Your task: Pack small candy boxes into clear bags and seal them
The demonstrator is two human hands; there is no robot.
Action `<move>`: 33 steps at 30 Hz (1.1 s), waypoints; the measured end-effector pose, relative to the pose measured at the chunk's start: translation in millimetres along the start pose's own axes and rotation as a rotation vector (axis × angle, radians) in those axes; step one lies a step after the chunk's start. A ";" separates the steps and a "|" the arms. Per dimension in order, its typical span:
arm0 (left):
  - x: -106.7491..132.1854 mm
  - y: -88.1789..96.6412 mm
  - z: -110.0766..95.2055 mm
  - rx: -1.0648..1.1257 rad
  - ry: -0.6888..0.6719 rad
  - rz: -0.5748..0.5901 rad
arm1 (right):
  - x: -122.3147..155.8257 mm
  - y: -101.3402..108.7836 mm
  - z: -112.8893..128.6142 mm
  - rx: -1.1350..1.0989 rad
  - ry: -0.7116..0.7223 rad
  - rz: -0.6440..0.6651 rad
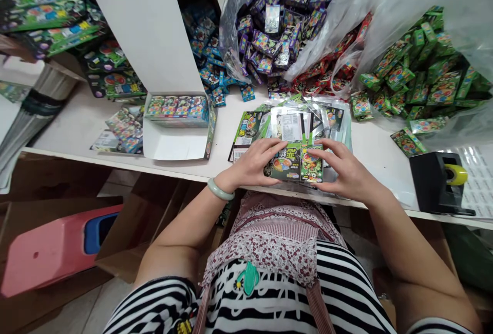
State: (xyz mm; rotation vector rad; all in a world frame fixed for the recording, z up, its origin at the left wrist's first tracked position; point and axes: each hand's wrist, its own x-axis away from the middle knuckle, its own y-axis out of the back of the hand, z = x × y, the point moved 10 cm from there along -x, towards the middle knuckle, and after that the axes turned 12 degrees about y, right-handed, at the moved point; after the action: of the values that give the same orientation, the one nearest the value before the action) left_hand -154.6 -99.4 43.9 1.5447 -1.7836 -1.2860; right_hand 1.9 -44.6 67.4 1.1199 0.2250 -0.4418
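My left hand [256, 163] is closed on the left edge of a dark printed packet [284, 167], thumb along its top. My right hand [344, 170] grips a small green box [313, 165] between thumb and fingers. That box stands close against the packet's right part; whether it lies on top or beside it I cannot tell. Beneath both hands lies a fanned pile of foil-edged printed pouches [246, 126] on the white table [185, 169].
An open white display box [175, 144] holds a row of small boxes. Behind are plastic bags of purple boxes [265, 43], red boxes [314, 74] and green boxes [442, 87]. Loose blue boxes [219, 95] lie nearby. A black tape dispenser [429, 180] stands right; a pink stool [42, 252] is below left.
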 end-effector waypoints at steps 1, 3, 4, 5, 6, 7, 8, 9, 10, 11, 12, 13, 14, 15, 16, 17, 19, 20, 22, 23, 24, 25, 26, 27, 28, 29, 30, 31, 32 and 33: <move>0.3 -1.4 -0.2 0.000 0.000 0.010 | -0.5 -2.7 -0.2 -0.014 0.003 0.019; 0.6 -4.1 -0.3 0.002 0.002 0.025 | -1.9 -8.3 -1.3 -0.040 0.007 0.044; 0.6 -5.1 -0.4 0.003 0.001 0.026 | -2.6 -11.0 -3.0 -0.053 0.001 0.047; 0.4 -5.8 -0.5 0.005 0.000 0.022 | -3.4 -13.5 -5.4 -0.067 -0.008 0.041; 0.2 -6.1 -0.6 0.007 -0.001 0.016 | -4.2 -15.9 -7.8 -0.083 -0.017 0.030; -0.3 -6.2 -0.2 0.008 0.002 0.007 | -5.3 -18.2 -9.9 -0.099 -0.021 0.017; -0.9 -5.8 0.6 0.005 0.010 -0.005 | -6.4 -20.1 -11.7 -0.110 -0.024 0.003; -1.6 -5.2 2.0 -0.002 0.023 -0.020 | -7.5 -21.2 -13.1 -0.113 -0.028 -0.016; -2.3 -3.9 3.7 -0.009 0.039 -0.039 | -8.4 -20.4 -14.6 -0.102 -0.038 -0.046; -2.9 -2.1 5.8 -0.016 0.059 -0.062 | -8.6 -17.5 -16.8 -0.079 -0.064 -0.092; -3.4 -0.3 7.9 -0.020 0.078 -0.084 | -8.1 -13.4 -19.4 -0.054 -0.102 -0.145; -3.8 0.9 9.7 -0.020 0.091 -0.100 | -7.3 -9.4 -21.2 -0.033 -0.139 -0.195; -4.1 1.1 11.0 -0.016 0.097 -0.107 | -6.9 -6.8 -21.8 -0.022 -0.165 -0.229; -4.4 0.6 11.9 -0.010 0.096 -0.108 | -7.4 -6.2 -21.5 -0.026 -0.179 -0.244; -4.7 -0.1 12.8 -0.003 0.093 -0.107 | -8.4 -6.7 -21.4 -0.045 -0.188 -0.250; -5.0 -0.7 13.9 0.004 0.091 -0.108 | -9.2 -6.2 -22.1 -0.071 -0.200 -0.267; -5.9 -0.3 16.9 0.012 0.098 -0.128 | -8.7 -2.2 -26.7 -0.121 -0.252 -0.342; -6.4 0.1 18.2 0.011 0.104 -0.140 | -8.7 -2.3 -29.2 -0.148 -0.283 -0.366; -7.6 -0.4 18.2 0.009 0.099 -0.146 | -13.2 -12.7 -29.8 -0.223 -0.313 -0.323; -8.1 -1.2 17.0 0.009 0.089 -0.139 | -16.8 -21.3 -28.5 -0.271 -0.314 -0.271; -8.4 -1.8 15.6 0.010 0.077 -0.129 | -19.6 -28.6 -27.9 -0.325 -0.317 -0.235; -8.4 -1.5 14.6 0.012 0.068 -0.123 | -21.1 -31.4 -30.0 -0.372 -0.330 -0.240; -7.9 -0.2 14.9 0.013 0.068 -0.122 | -21.5 -28.8 -35.8 -0.402 -0.351 -0.286; -7.0 2.3 16.7 0.012 0.079 -0.128 | -21.2 -22.5 -45.6 -0.410 -0.379 -0.353; -5.7 5.9 19.5 0.009 0.096 -0.142 | -21.5 -14.2 -58.4 -0.390 -0.406 -0.409; -4.0 10.1 22.8 0.006 0.114 -0.158 | -24.1 -5.3 -73.5 -0.337 -0.426 -0.434; -2.3 14.0 26.1 0.002 0.131 -0.172 | -29.6 3.5 -90.5 -0.249 -0.438 -0.422; -0.7 17.4 28.8 -0.001 0.142 -0.183 | -38.1 10.8 -109.2 -0.131 -0.445 -0.367; 0.5 20.4 30.4 -0.004 0.144 -0.191 | -49.0 18.4 -128.4 0.026 -0.442 -0.297; 1.2 22.8 31.2 -0.006 0.143 -0.198 | -61.1 26.5 -147.4 0.209 -0.431 -0.232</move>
State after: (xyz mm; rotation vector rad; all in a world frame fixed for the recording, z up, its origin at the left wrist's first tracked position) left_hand -192.1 -91.0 48.7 1.7988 -1.5696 -1.2323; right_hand -34.0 112.2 50.2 1.1770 -0.0742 -0.9163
